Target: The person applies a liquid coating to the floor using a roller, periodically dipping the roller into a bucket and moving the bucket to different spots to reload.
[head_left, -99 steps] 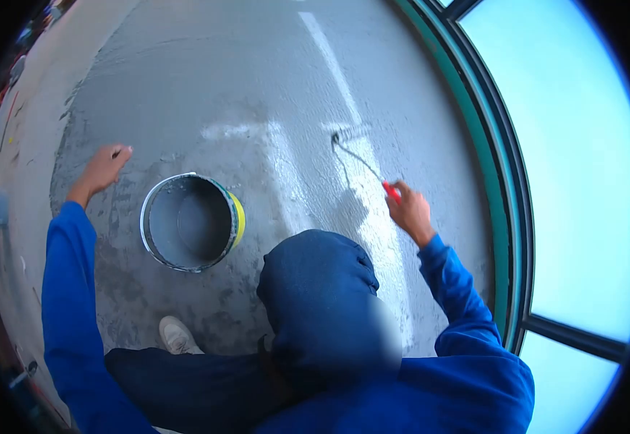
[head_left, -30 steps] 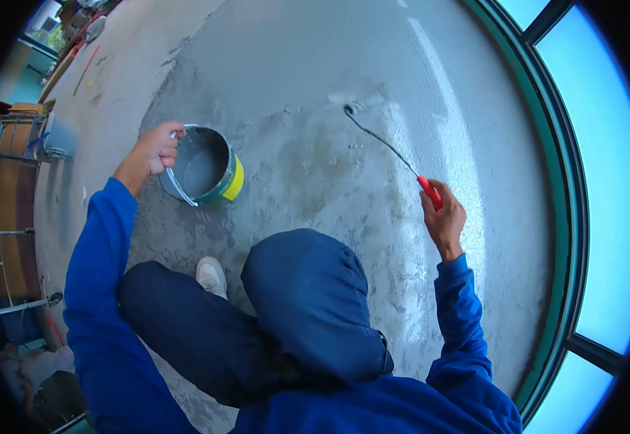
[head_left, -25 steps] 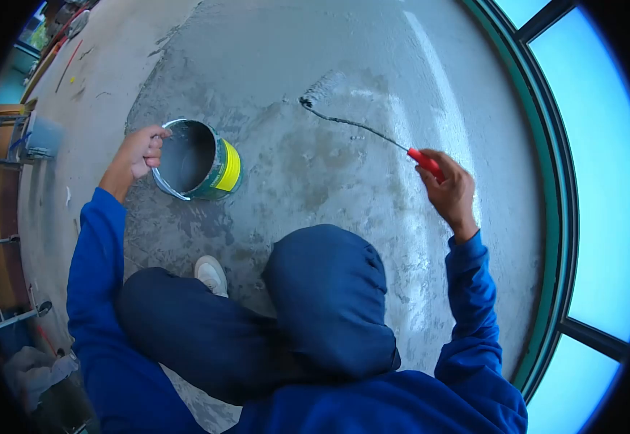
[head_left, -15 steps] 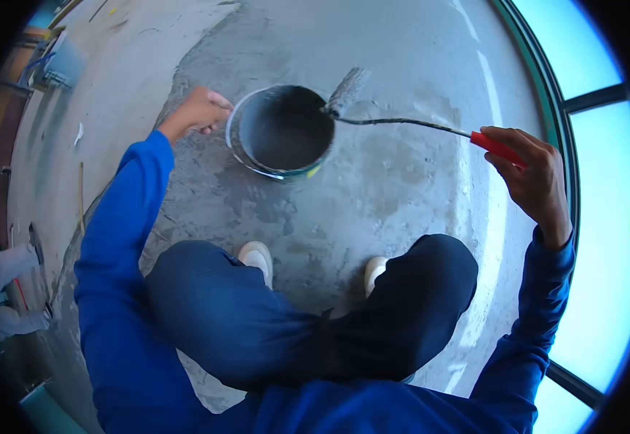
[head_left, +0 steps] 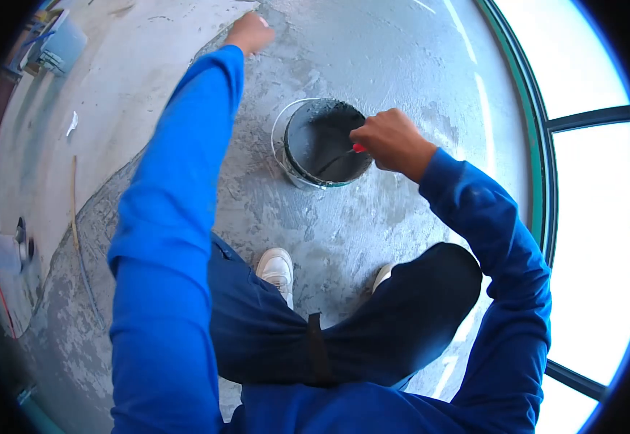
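Nearest are the dark navy trousers (head_left: pixel 402 318) of the person, knees bent and spread, with a white left shoe (head_left: pixel 277 269) and a partly hidden white right shoe (head_left: pixel 383 276) between them on the mottled grey, rough-coated floor (head_left: pixel 257 210).

Beyond the shoes stands a round, dark open bucket (head_left: pixel 308 179), smeared with grey, its thin wire bail (head_left: pixel 272 137) leaning out on the left side. At its right rim is the right hand (head_left: pixel 393 142), in a blue sleeve, closed around a tool's red handle (head_left: pixel 359 147). From this handle a thin dark metal rod (head_left: pixel 335 160) slants down to the left inside the bucket; the tool's far end is hidden there.

Farther off, to the left of the bucket and well apart from it, the left hand (head_left: pixel 250 33) reaches out over the floor; its fingers are partly hidden, so whether it is open or closed cannot be told.

Left of the bucket, a long thin stick (head_left: pixel 76 217) lies on the floor, with a small white scrap (head_left: pixel 73 123) farther away. At the far left is a pale blue, box-shaped container (head_left: pixel 65 45). Along the right runs a green-edged window frame (head_left: pixel 525 101) with bright panes.
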Tool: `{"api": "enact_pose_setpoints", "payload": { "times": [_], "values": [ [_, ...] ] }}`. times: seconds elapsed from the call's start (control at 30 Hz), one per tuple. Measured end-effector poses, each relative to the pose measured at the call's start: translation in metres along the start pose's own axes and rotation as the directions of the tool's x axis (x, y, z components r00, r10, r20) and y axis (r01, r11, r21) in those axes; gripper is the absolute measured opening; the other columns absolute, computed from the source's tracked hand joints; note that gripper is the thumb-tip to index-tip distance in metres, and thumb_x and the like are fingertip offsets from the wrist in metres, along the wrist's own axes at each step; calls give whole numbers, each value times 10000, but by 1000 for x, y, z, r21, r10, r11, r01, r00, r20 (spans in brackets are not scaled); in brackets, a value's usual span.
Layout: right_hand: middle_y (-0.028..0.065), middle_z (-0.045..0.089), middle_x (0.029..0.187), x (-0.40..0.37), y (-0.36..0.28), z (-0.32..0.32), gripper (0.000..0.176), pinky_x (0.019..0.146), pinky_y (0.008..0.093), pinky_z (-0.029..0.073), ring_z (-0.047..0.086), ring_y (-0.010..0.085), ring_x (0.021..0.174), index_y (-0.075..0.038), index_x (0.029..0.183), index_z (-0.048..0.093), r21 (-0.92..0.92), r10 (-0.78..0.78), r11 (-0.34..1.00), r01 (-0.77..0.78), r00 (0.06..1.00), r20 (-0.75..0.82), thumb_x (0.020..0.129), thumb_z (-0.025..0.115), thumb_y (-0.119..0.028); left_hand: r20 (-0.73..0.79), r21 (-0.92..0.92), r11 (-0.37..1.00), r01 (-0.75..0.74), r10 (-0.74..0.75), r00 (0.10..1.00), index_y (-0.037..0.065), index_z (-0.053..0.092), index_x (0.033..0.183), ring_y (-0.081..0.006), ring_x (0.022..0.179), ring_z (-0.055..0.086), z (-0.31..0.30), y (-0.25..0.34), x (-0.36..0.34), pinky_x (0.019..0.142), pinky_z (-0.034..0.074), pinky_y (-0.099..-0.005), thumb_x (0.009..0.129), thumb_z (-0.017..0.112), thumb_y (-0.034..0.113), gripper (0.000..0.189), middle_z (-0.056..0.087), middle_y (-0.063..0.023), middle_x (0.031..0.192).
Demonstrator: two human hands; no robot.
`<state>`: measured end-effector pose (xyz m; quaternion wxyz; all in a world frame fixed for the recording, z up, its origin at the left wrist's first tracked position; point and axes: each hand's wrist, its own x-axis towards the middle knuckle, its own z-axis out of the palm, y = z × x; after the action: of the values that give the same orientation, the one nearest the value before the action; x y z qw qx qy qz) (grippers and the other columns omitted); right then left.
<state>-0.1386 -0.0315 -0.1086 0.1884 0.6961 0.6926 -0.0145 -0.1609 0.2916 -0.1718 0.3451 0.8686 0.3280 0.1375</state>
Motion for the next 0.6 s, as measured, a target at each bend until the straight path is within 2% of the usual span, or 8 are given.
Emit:
{"api": "enact_pose_setpoints", "payload": {
  "times": [0.03, 0.13, 0.23, 0.37, 0.43, 0.5, 0.57, 0.6],
  "values": [
    [80, 631, 658, 5, -2, 7, 133, 536, 378, 476, 642, 280, 659, -143, 803, 646, 6, -8, 1000, 8, 1000, -1, 703, 688, -66, 4, -85, 993, 79, -79, 997, 63, 685, 908, -202, 561, 628, 9, 1, -4, 536, 516, -334, 768, 587, 241, 247, 654, -112, 712],
    [61, 633, 679, 1, -2, 8, 96, 554, 380, 482, 647, 258, 684, -155, 785, 650, -1, 23, 1000, -23, 999, -27, 710, 674, -99, -90, 35, 999, -27, 30, 996, 25, 662, 1029, -356, 988, 617, 40, -10, -15, 889, 480, -387, 731, 568, 230, 374, 653, -205, 1028],
    [48, 628, 695, -35, -4, 4, 86, 560, 375, 470, 638, 241, 672, -154, 820, 654, 37, 104, 994, -100, 986, -134, 746, 652, -111, -108, 92, 996, -20, 30, 994, 34, 677, 977, -249, 647, 658, 46, -34, 2, 655, 518, -357, 761, 593, 262, 326, 689, -137, 824],
    [34, 598, 672, -97, -7, -13, 141, 550, 365, 435, 600, 225, 612, -151, 914, 662, 125, 269, 960, -249, 945, -187, 781, 648, -109, -168, -10, 1000, 24, -26, 986, 47, 687, 963, -242, 641, 658, 30, -58, 15, 641, 519, -350, 757, 590, 254, 307, 682, -151, 810],
    [28, 590, 662, -126, -6, -8, 189, 548, 361, 424, 581, 213, 589, -156, 951, 668, 204, 357, 928, -311, 900, -251, 767, 676, -116, -198, -113, 986, 124, -144, 969, 0, 664, 992, -359, 1013, 603, 22, -61, 7, 881, 468, -385, 710, 592, 242, 378, 642, -216, 1045],
    [32, 616, 687, -152, -8, -10, 257, 543, 348, 437, 581, 198, 580, -156, 989, 682, 260, 436, 893, -368, 852, -290, 737, 725, -128, -232, 27, 988, 150, -140, 963, -11, 669, 952, -365, 978, 615, 16, -69, -4, 849, 477, -398, 709, 585, 231, 353, 652, -220, 998],
    [43, 640, 718, -180, -13, -10, 254, 540, 340, 451, 596, 210, 591, -143, 984, 690, 418, 542, 817, -397, 776, -322, 734, 734, -132, -221, 83, 996, 40, -21, 975, -21, 664, 905, -374, 908, 626, 16, -92, -1, 786, 482, -420, 719, 566, 225, 323, 657, -229, 923],
    [49, 652, 734, -195, -15, -9, 253, 538, 336, 458, 604, 216, 596, -136, 981, 694, 493, 595, 771, -403, 732, -332, 732, 739, -134, -117, 56, 984, 171, -164, 980, -6, 666, 905, -369, 890, 628, 13, -103, 8, 776, 482, -422, 720, 564, 235, 320, 660, -216, 913]
  ]
}}
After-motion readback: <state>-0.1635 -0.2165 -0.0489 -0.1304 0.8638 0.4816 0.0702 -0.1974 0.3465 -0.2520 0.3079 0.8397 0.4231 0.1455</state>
